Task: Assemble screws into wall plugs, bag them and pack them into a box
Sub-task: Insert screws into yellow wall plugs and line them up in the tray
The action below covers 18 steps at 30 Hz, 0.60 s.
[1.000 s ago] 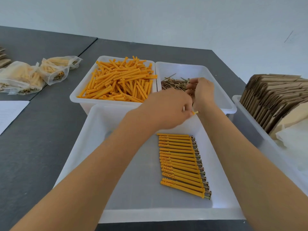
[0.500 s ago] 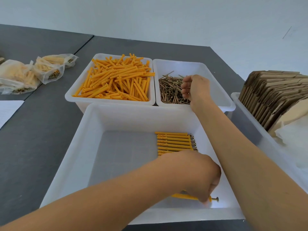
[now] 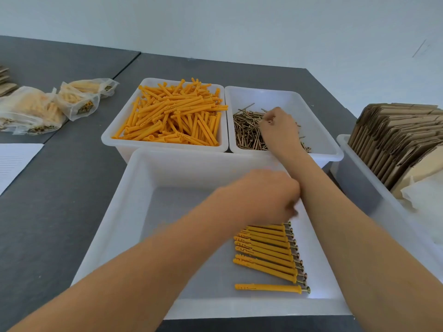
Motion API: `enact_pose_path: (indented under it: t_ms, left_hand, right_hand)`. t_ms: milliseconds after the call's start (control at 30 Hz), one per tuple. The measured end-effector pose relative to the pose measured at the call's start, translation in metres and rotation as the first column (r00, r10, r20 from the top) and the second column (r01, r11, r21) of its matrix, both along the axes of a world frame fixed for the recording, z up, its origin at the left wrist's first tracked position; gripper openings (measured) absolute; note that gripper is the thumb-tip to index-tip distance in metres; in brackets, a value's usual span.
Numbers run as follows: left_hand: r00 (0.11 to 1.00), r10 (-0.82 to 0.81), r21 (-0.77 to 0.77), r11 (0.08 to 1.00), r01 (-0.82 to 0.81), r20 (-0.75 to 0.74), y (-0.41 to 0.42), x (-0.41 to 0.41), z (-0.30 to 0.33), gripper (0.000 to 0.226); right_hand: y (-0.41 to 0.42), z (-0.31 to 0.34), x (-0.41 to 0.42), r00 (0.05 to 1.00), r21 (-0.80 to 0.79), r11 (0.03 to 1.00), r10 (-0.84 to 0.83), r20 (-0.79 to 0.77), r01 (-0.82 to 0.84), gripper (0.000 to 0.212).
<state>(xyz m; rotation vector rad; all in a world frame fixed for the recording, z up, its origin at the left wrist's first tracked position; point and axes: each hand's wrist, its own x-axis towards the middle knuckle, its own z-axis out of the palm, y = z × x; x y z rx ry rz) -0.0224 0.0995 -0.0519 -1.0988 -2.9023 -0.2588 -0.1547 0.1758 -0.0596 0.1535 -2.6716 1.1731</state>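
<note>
My right hand (image 3: 279,130) reaches into the white bin of brass screws (image 3: 247,134) at the back right and pinches a screw at its fingertips. My left hand (image 3: 263,195) hovers, blurred, over the large white front tray (image 3: 134,188), its fingers loosely curled with nothing seen in them. Just below it, a row of several orange wall plugs with screws in them (image 3: 266,250) lies in the tray. One more assembled plug (image 3: 271,288) lies apart near the tray's front wall. Loose orange plugs (image 3: 167,118) fill the back left bin.
Filled clear bags (image 3: 79,97) lie on the dark table at the far left. A white sheet of paper (image 3: 14,161) lies in front of them. At the right, a white bin holds flattened cardboard boxes (image 3: 395,133) standing on edge.
My left hand has laid an assembled plug at the front of the tray, let go and lifted back toward the bins. My right hand has dipped deeper into the screws.
</note>
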Motion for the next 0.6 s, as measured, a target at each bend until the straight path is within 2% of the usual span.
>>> enact_pose_path:
  t_ms: [33,67,100,167,233,333,400,500,567,600]
  left_hand:
    - [0.995,0.102,0.028,0.994,-0.103,0.012,-0.006,-0.002,0.011,0.027]
    - [0.977,0.173,-0.009,0.984,-0.175,-0.125,-0.017,-0.011,0.014,0.029]
    - [0.939,0.269,0.064,0.963,-0.262,-0.215,-0.03,-0.021,0.019,0.034]
    - [0.908,0.349,0.16,0.934,-0.318,-0.232,-0.04,-0.025,0.011,0.041]
    - [0.849,0.445,0.268,0.887,-0.375,-0.284,-0.055,-0.035,0.01,0.04]
    - [0.733,0.612,0.375,0.78,-0.5,-0.295,-0.084,-0.049,0.001,0.03]
    - [0.638,0.708,0.4,0.703,-0.589,-0.304,-0.094,-0.053,-0.009,0.024]
    - [0.551,0.809,0.35,0.587,-0.73,-0.205,-0.105,-0.06,-0.013,0.025]
    - [0.555,0.827,0.266,0.556,-0.787,-0.086,-0.106,-0.063,-0.013,0.029]
    - [0.577,0.815,0.239,0.57,-0.786,-0.046,-0.106,-0.064,-0.013,0.029]
  right_hand:
    - [-0.001,-0.003,-0.003,0.998,0.2,0.978,0.047,0.045,-0.055,0.029]
    - [-0.003,-0.002,-0.005,0.987,0.349,0.93,0.07,0.144,-0.118,0.035]
    - [-0.004,-0.001,-0.008,0.967,0.456,0.87,0.078,0.243,-0.185,0.034]
    - [-0.008,0.001,-0.009,0.922,0.582,0.747,0.106,0.372,-0.321,0.015]
    - [-0.008,0.0,-0.01,0.92,0.607,0.719,0.118,0.373,-0.338,0.02]
    - [-0.006,-0.003,-0.008,0.93,0.543,0.789,0.092,0.356,-0.286,0.035]
    - [-0.006,-0.002,-0.007,0.922,0.541,0.782,0.104,0.374,-0.308,0.036]
    - [-0.006,0.002,-0.005,0.907,0.547,0.762,0.123,0.403,-0.346,0.039]
    - [-0.007,0.003,-0.004,0.897,0.562,0.737,0.135,0.421,-0.375,0.042]
    - [-0.007,0.003,-0.004,0.896,0.569,0.727,0.143,0.42,-0.383,0.039]
